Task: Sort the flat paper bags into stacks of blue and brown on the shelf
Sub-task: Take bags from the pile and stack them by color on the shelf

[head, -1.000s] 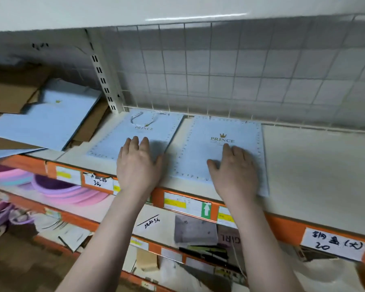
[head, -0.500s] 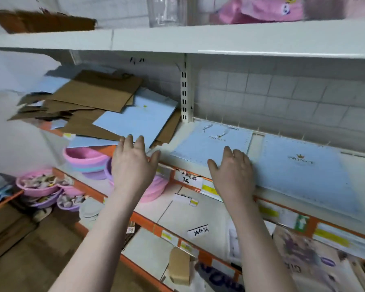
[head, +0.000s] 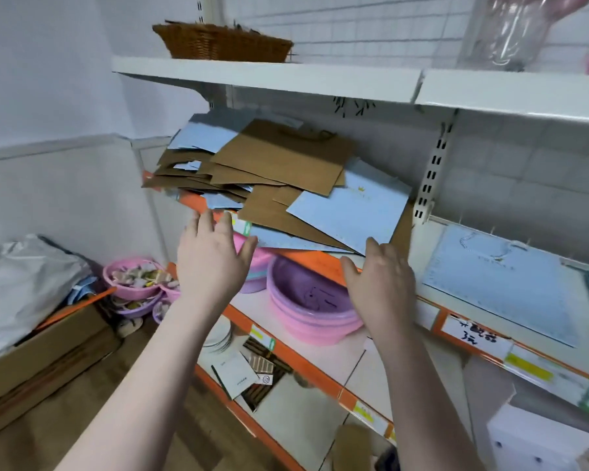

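Both hands are spread with straight fingers and hold nothing: the left hand (head: 211, 263) is raised just below the near edge of the mixed pile of blue and brown bags (head: 279, 185), and the right hand (head: 380, 287) has its fingertips at the pile's near right corner. The pile overhangs the orange-edged shelf (head: 320, 263). A flat blue bag (head: 504, 283) lies alone to the right. Pink and purple basins (head: 306, 300) sit on the shelf below.

Single head-worn wide-angle view, close in, facing forward and down at shelf (head: 320, 263), edges perhaps blurred
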{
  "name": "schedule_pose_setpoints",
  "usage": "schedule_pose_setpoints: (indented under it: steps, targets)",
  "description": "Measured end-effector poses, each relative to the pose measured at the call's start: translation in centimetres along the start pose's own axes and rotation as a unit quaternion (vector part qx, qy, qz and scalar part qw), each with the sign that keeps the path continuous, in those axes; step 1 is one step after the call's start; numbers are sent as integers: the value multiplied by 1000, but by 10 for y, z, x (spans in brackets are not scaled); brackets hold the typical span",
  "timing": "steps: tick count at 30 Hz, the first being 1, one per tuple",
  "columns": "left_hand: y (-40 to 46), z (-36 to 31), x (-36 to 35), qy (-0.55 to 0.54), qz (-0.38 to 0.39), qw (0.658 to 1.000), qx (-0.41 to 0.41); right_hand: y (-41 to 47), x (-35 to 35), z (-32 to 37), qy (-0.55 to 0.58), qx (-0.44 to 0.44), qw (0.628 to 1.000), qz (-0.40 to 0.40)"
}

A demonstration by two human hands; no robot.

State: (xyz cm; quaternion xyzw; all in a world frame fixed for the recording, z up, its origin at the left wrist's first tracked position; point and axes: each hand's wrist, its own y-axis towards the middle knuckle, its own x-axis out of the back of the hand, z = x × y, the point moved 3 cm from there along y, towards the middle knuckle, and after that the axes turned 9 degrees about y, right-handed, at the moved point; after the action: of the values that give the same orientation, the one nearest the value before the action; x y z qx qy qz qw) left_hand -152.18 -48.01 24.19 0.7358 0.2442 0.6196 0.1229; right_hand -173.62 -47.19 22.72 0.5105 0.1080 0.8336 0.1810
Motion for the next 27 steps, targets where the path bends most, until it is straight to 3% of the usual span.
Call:
schedule_pose_setpoints:
  steps: [12,27]
  targets:
    - [144,32,-49,9,-23,1000,-18,121,-65,45,25,-14,999,-24]
    - [292,13,-121,30,51,995,-75,228,-106,65,-2,-89,995,-34]
